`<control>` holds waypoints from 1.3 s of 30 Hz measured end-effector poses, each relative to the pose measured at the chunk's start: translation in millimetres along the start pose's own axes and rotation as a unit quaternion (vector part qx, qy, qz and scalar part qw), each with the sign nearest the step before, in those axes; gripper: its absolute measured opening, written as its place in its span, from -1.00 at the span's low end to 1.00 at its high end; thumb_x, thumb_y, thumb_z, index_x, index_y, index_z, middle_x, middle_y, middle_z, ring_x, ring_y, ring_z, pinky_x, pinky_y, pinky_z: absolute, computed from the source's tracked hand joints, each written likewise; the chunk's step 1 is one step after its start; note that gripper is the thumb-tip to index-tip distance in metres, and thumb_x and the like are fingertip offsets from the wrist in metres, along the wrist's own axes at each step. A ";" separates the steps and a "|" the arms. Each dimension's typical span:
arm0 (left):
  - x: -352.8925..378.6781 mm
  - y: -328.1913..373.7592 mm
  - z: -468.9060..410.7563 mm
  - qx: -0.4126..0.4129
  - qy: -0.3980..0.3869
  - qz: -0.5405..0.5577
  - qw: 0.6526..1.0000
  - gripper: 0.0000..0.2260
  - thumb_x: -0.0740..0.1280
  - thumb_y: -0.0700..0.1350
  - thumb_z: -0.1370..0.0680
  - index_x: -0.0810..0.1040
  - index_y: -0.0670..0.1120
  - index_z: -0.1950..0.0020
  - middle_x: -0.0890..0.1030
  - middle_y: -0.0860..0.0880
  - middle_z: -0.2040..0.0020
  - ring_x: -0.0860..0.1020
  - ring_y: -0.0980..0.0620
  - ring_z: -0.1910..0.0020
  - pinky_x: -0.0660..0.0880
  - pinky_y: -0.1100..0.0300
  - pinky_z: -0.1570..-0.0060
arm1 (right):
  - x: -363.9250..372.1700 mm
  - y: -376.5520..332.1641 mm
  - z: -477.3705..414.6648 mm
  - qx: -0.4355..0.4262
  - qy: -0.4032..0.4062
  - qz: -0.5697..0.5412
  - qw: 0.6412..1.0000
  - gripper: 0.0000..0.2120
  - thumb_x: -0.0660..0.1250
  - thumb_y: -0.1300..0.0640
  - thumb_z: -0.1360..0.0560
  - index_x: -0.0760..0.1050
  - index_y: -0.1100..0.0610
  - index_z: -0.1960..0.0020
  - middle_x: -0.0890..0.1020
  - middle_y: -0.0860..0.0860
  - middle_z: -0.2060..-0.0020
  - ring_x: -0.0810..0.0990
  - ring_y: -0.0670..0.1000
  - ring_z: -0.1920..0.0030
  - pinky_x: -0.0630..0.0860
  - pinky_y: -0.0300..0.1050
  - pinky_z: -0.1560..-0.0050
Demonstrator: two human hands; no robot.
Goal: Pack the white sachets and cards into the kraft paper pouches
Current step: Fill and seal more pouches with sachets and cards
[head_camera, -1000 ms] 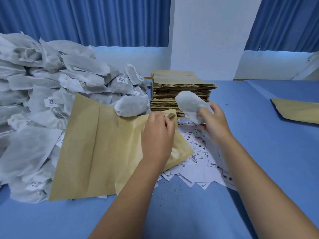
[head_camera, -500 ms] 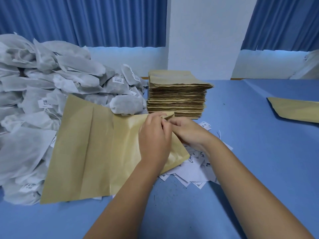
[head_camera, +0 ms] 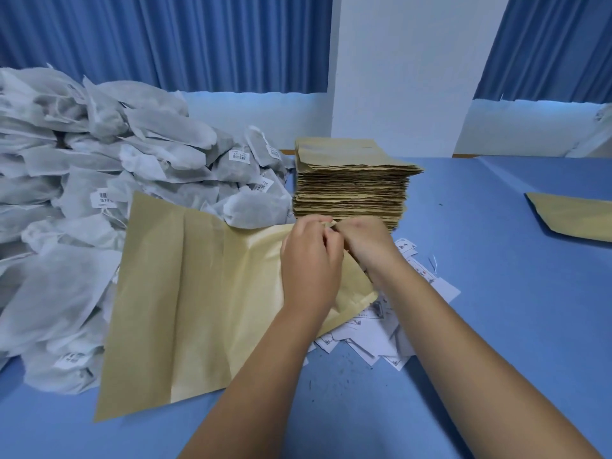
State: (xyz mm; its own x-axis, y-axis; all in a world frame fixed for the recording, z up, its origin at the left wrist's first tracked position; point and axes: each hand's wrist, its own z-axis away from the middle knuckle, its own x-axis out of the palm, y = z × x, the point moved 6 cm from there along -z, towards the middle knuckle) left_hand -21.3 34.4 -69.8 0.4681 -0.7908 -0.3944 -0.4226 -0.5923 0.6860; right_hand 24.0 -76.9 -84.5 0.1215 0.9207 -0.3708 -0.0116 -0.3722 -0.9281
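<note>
A kraft paper pouch [head_camera: 251, 283] lies tilted in front of me, partly over a larger kraft sheet [head_camera: 155, 293]. My left hand [head_camera: 309, 263] pinches the pouch's top edge. My right hand [head_camera: 367, 241] meets it at that same edge, fingers curled on the paper. The white sachet I held earlier is hidden. A big heap of white sachets [head_camera: 99, 193] fills the left side. Printed cards [head_camera: 374, 339] lie scattered under my right forearm.
A tall stack of kraft pouches [head_camera: 351, 183] stands just behind my hands. Another kraft pouch [head_camera: 573, 220] lies flat at the right on the blue table [head_camera: 496, 293]. A white pillar and blue curtains stand behind.
My right hand carried a white sachet to the pouch's mouth and the sachet is gone from sight. Both hands now meet at the pouch's top edge.
</note>
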 end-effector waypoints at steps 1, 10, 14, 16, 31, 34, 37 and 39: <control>2.5 0.7 -0.6 0.006 -0.009 -0.025 1.000 -0.81 0.19 -0.23 -0.55 0.52 -0.19 0.23 0.60 -0.05 -0.06 0.51 0.02 -0.03 0.41 0.03 -0.10 | -6.3 -4.5 -1.0 -0.043 0.068 0.011 0.997 -0.78 0.26 0.24 -0.40 0.52 0.29 0.39 0.46 0.09 0.51 0.35 -0.01 0.44 0.25 -0.19 0.43; 13.9 6.8 1.2 0.054 -0.080 -0.169 0.981 -0.84 0.24 -0.24 -0.49 0.61 -0.25 0.11 0.60 -0.26 0.18 0.53 -0.28 0.20 0.22 0.05 0.21 | 37.8 -74.6 -24.4 -0.234 -0.021 0.127 0.964 -0.74 0.35 0.28 -0.45 0.66 0.10 -0.09 0.70 0.01 0.02 0.63 -0.02 0.01 0.49 -0.23 -0.05; 18.0 -3.0 1.5 0.047 -0.117 -0.192 0.973 -0.78 0.23 -0.23 -0.52 0.59 -0.16 -0.11 0.63 -0.18 -0.05 0.54 -0.19 -0.06 0.33 0.02 -0.08 | 78.8 -78.5 -36.4 -0.245 -0.141 0.261 0.923 -0.39 0.51 0.07 -0.41 0.43 0.03 -0.43 0.54 -0.04 -0.31 0.51 -0.03 -0.23 0.29 -0.35 -0.07; 19.6 -6.6 1.4 0.035 -0.129 -0.178 0.975 -0.76 0.24 -0.22 -0.55 0.55 -0.17 -0.19 0.60 -0.19 -0.14 0.51 -0.19 -0.14 0.30 0.03 -0.17 | 87.8 -75.9 -41.9 -0.252 -0.163 0.303 0.904 -0.26 0.54 -0.02 -0.37 0.33 -0.02 -0.48 0.51 0.00 -0.26 0.47 -0.02 -0.20 0.31 -0.26 -0.11; 10.9 0.4 5.0 0.056 -0.023 -0.118 0.991 -0.86 0.26 -0.24 -0.53 0.59 -0.23 0.13 0.60 -0.12 0.05 0.54 -0.10 0.07 0.36 0.07 -0.06 | -55.9 -10.3 -4.4 -0.066 0.163 -0.330 0.927 -0.68 0.34 0.20 -0.46 0.39 -0.11 -0.11 0.60 -0.01 -0.04 0.63 -0.01 0.12 0.58 -0.16 0.27; 8.9 0.5 4.0 0.046 -0.015 -0.093 0.994 -0.85 0.25 -0.23 -0.54 0.61 -0.23 0.06 0.60 -0.08 -0.05 0.55 -0.06 -0.05 0.31 0.12 -0.14 | -72.2 23.2 11.2 -0.005 0.223 -0.277 0.935 -0.85 0.32 0.19 -0.46 0.43 0.00 0.02 0.58 0.05 0.09 0.54 0.00 0.22 0.51 -0.20 0.37; 8.3 1.2 5.2 0.049 -0.013 -0.086 0.995 -0.86 0.25 -0.26 -0.53 0.60 -0.25 0.10 0.62 -0.09 -0.06 0.56 -0.08 -0.06 0.36 0.06 -0.14 | -49.1 40.8 12.8 0.077 0.120 -0.213 0.967 -0.83 0.38 0.16 -0.44 0.45 0.06 0.00 0.56 0.07 0.22 0.54 0.00 0.38 0.50 -0.21 0.40; 7.2 1.7 6.4 0.057 -0.014 -0.088 0.994 -0.87 0.26 -0.27 -0.52 0.60 -0.26 0.10 0.62 -0.11 -0.07 0.57 -0.09 -0.07 0.36 0.05 -0.15 | -24.6 42.1 14.4 0.104 0.024 -0.162 0.981 -0.68 0.47 0.09 -0.39 0.44 0.03 -0.08 0.59 0.04 0.29 0.54 -0.04 0.47 0.48 -0.25 0.46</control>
State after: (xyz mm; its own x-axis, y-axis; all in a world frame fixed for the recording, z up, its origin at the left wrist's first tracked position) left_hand -23.6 26.7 -75.4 0.5222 -0.6763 -0.5196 -0.4213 -0.7343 0.5323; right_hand 6.2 -113.6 -114.9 0.1996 0.9782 -0.0570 -0.1668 -0.0234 -0.9857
